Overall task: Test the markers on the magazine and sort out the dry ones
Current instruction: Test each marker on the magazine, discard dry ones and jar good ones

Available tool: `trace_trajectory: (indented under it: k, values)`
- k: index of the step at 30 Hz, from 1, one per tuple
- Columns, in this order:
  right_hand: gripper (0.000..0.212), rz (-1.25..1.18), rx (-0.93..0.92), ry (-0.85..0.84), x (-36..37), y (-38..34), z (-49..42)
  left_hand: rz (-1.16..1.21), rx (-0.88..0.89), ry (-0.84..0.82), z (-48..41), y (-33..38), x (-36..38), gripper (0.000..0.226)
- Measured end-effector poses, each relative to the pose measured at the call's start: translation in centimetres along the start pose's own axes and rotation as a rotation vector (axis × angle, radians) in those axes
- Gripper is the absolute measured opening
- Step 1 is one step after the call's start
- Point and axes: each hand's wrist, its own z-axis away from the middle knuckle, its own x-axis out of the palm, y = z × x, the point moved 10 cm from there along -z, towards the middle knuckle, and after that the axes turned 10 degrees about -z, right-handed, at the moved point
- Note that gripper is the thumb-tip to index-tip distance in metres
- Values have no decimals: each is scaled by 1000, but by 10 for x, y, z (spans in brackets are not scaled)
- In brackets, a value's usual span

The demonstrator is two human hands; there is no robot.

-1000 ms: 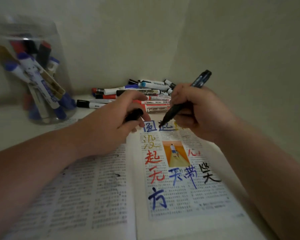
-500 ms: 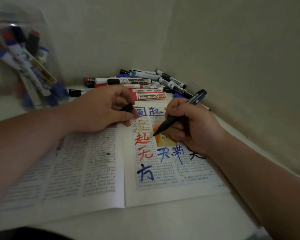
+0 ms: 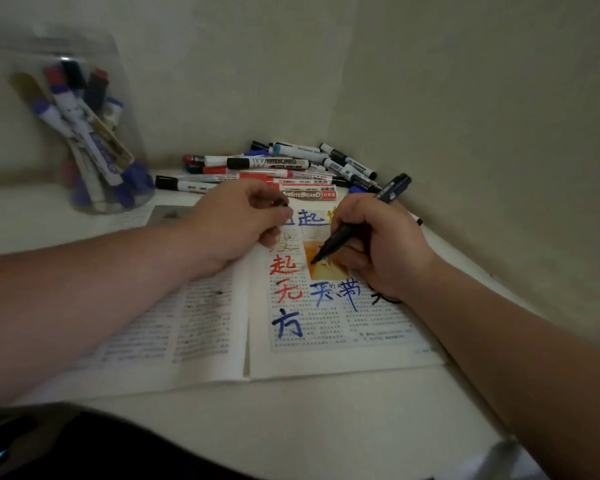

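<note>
Two hands work over the open magazine [image 3: 187, 323]. The right hand [image 3: 388, 247] grips a black marker [image 3: 340, 235] in curled fingers like a pen, its tip touching the orange picture on the right page. The left hand [image 3: 236, 223] rests by the fold, fingers curled round a small black cap [image 3: 282, 203]. Red, blue and black characters cover the right page. The magazine lies across the middle of the table [image 3: 326, 410]. A pile of markers [image 3: 291, 168] sits in the back right corner, and a clear jar [image 3: 94, 150] of markers stands at the back left.
</note>
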Motion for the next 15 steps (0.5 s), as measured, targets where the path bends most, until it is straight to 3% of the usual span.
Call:
trace_trajectory:
  k: [2, 8, 11, 15]
  values:
    - [14, 2, 15, 0, 0, 3, -4, 94, 19, 7, 0, -3, -6, 14]
    - [13, 80, 36, -37, 8, -11, -9, -112, 45, -34, 0, 6, -4, 17]
    - [14, 99, 26, -255, 21, -39, 8, -135, 148, 30, 8, 16, -8, 18]
    - [31, 167, 193, -484, 36, -32, 40, -266, 347, 22, 21, 34, -3, 22]
